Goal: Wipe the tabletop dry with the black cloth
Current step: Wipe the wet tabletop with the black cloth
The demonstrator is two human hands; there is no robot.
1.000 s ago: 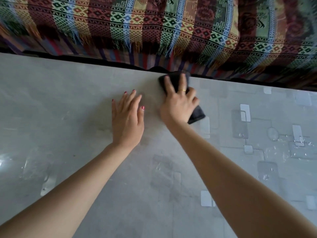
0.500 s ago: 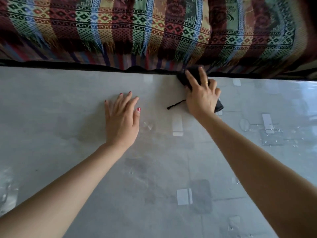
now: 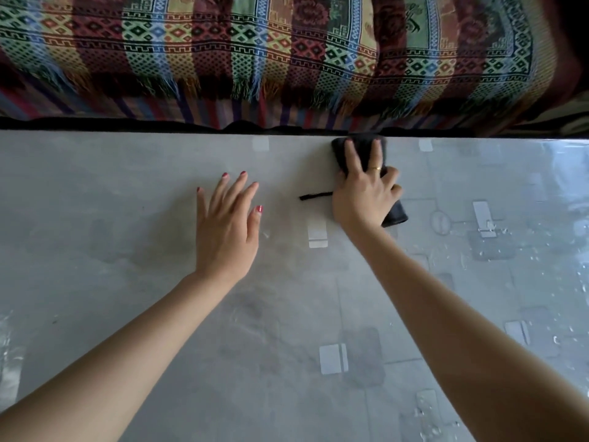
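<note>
A striped, fringed blanket (image 3: 287, 59) hangs beyond the desk's far edge, just past the right grip.

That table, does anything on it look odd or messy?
Yes. Water droplets glisten on the tabletop right of the black cloth, and a loose black thread trails from under the right hand.

The right hand (image 3: 363, 199) hides most of the black cloth (image 3: 395, 213).

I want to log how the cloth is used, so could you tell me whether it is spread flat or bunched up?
Bunched up: the black cloth sits as a compact wad under the right hand, which presses it.
</note>
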